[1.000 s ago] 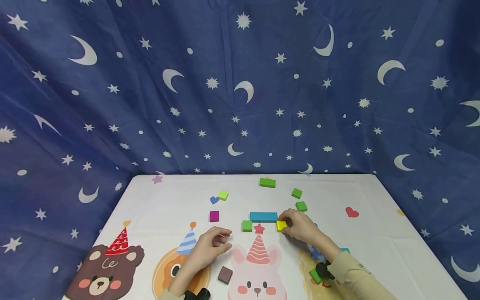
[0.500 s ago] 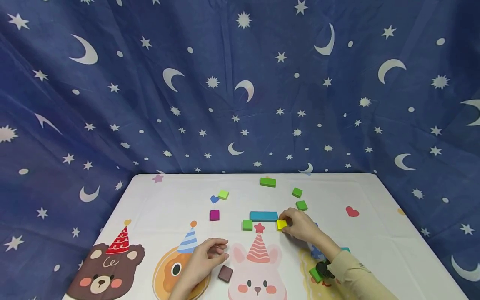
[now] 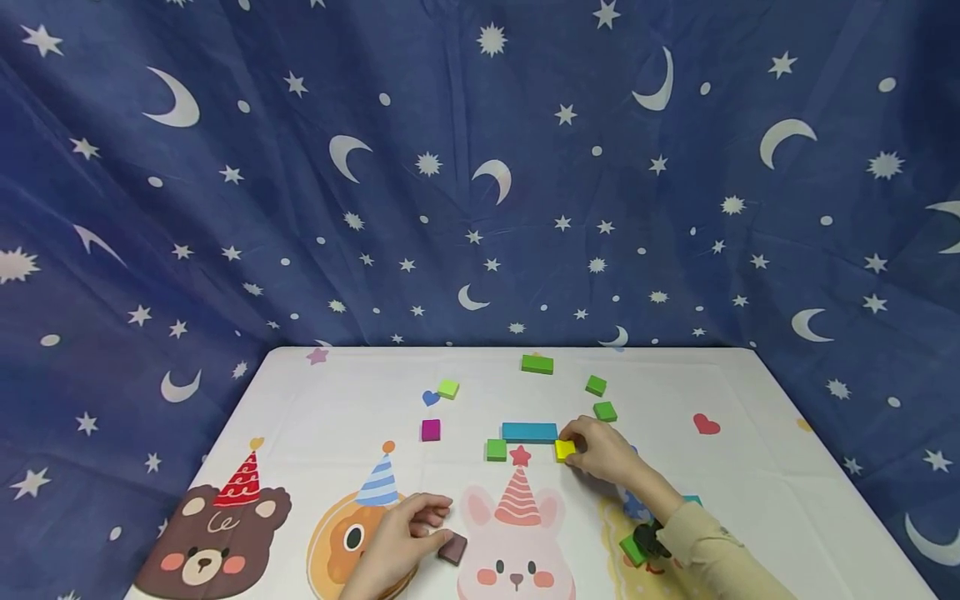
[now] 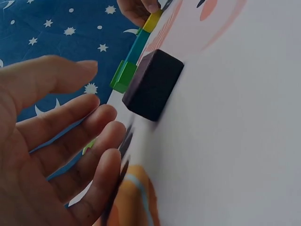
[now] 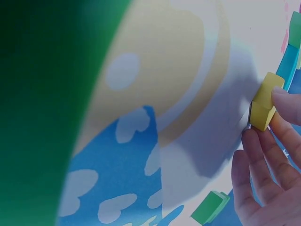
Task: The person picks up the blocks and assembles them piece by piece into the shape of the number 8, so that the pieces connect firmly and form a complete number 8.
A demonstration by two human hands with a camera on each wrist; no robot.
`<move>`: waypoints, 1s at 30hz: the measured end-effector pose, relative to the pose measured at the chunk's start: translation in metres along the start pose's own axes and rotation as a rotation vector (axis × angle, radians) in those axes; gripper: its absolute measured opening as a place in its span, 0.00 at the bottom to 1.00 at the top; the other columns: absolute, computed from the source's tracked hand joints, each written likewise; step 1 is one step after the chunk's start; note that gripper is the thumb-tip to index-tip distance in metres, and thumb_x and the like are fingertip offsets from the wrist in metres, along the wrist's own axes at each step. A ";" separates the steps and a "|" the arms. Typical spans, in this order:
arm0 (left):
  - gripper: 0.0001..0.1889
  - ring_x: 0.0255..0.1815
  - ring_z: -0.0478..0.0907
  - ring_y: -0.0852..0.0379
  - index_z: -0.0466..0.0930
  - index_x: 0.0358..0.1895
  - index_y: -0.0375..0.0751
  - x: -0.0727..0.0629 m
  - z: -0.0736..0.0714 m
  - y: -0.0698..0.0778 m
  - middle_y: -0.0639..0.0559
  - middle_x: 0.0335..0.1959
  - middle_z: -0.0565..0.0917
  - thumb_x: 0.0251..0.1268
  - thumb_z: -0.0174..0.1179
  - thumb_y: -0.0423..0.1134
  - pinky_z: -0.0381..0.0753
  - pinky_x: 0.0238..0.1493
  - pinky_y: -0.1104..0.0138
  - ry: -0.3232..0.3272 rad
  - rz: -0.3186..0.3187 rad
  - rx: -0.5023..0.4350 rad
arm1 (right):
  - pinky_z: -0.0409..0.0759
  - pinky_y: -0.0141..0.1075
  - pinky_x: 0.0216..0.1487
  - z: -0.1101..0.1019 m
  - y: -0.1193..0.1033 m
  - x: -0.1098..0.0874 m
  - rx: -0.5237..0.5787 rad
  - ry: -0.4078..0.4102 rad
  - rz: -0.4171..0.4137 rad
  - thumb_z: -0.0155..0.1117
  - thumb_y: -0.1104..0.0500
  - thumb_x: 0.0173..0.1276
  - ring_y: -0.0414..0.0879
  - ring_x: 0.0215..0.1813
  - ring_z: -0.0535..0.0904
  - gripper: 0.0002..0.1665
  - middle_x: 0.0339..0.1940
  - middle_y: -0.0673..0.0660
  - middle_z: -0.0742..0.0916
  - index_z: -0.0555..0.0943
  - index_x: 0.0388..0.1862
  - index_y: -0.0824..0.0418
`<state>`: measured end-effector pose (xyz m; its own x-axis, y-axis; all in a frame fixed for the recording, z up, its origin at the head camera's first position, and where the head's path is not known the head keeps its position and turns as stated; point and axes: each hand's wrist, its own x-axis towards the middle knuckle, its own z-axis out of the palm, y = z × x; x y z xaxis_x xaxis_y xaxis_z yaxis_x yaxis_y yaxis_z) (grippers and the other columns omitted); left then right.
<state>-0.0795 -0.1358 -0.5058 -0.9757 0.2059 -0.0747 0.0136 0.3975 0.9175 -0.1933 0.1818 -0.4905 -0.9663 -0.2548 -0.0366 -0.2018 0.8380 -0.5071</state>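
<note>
With the fingers of the right hand [image 3: 604,451] pinched on a yellow block [image 3: 564,452], holding it on the counter [image 3: 667,379] by the near right end of a long blue block [image 3: 529,432]. Curving the fingers of the left hand [image 3: 403,533] loosely, thumb and fingertips apart, gripping nothing.

Judging by the layout, only partly along: with the long blue block laid left of the right fingers, and with a green block [image 3: 497,450] set by its near left end, seemingly matching the yellow one. Apparently not yet placed: the brown block [image 3: 453,548], plus loose pieces beyond the left fingers, including a purple block [image 3: 431,430] and a light green block [image 3: 448,389].

As for the yellow block, directly at the right fingertips; impossible to tell whether touching the blue. As for the brown block, just right of the left thumb; with a gap showing in the left wrist view, so seemingly untouched.
</note>
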 end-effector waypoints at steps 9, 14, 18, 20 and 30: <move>0.20 0.32 0.70 0.66 0.81 0.51 0.42 -0.004 -0.001 -0.007 0.50 0.38 0.81 0.50 0.70 0.35 0.69 0.35 0.75 -0.080 -0.026 -0.016 | 0.73 0.36 0.39 0.001 0.001 0.000 0.005 -0.001 0.008 0.75 0.65 0.50 0.41 0.35 0.71 0.17 0.32 0.48 0.81 0.84 0.40 0.57; 0.20 0.33 0.68 0.65 0.81 0.50 0.44 -0.005 -0.003 -0.010 0.51 0.41 0.81 0.50 0.69 0.32 0.68 0.36 0.74 -0.125 -0.012 -0.003 | 0.73 0.35 0.39 0.002 0.001 0.000 0.007 0.002 -0.001 0.75 0.65 0.50 0.41 0.34 0.71 0.17 0.32 0.48 0.81 0.84 0.40 0.57; 0.20 0.35 0.69 0.66 0.81 0.50 0.46 -0.005 -0.002 -0.013 0.52 0.44 0.83 0.50 0.69 0.32 0.68 0.38 0.74 -0.129 0.041 0.036 | 0.73 0.35 0.39 0.001 0.001 0.000 0.008 0.003 -0.004 0.75 0.65 0.50 0.40 0.34 0.71 0.17 0.32 0.48 0.81 0.84 0.40 0.57; 0.20 0.36 0.70 0.66 0.81 0.50 0.48 -0.006 -0.002 -0.014 0.54 0.44 0.83 0.50 0.69 0.33 0.68 0.38 0.74 -0.130 0.077 0.061 | 0.73 0.35 0.39 0.001 0.001 0.000 0.007 0.003 -0.007 0.75 0.65 0.50 0.40 0.35 0.71 0.17 0.32 0.48 0.81 0.84 0.40 0.57; 0.19 0.39 0.71 0.67 0.82 0.47 0.50 -0.008 -0.003 -0.016 0.59 0.40 0.80 0.49 0.68 0.30 0.69 0.40 0.75 -0.145 0.144 0.115 | 0.73 0.35 0.39 0.002 0.002 0.000 0.005 0.002 -0.013 0.75 0.65 0.50 0.40 0.34 0.71 0.16 0.32 0.48 0.81 0.84 0.40 0.58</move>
<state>-0.0727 -0.1465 -0.5187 -0.9202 0.3913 -0.0090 0.1838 0.4523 0.8727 -0.1930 0.1827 -0.4928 -0.9640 -0.2645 -0.0282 -0.2134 0.8323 -0.5116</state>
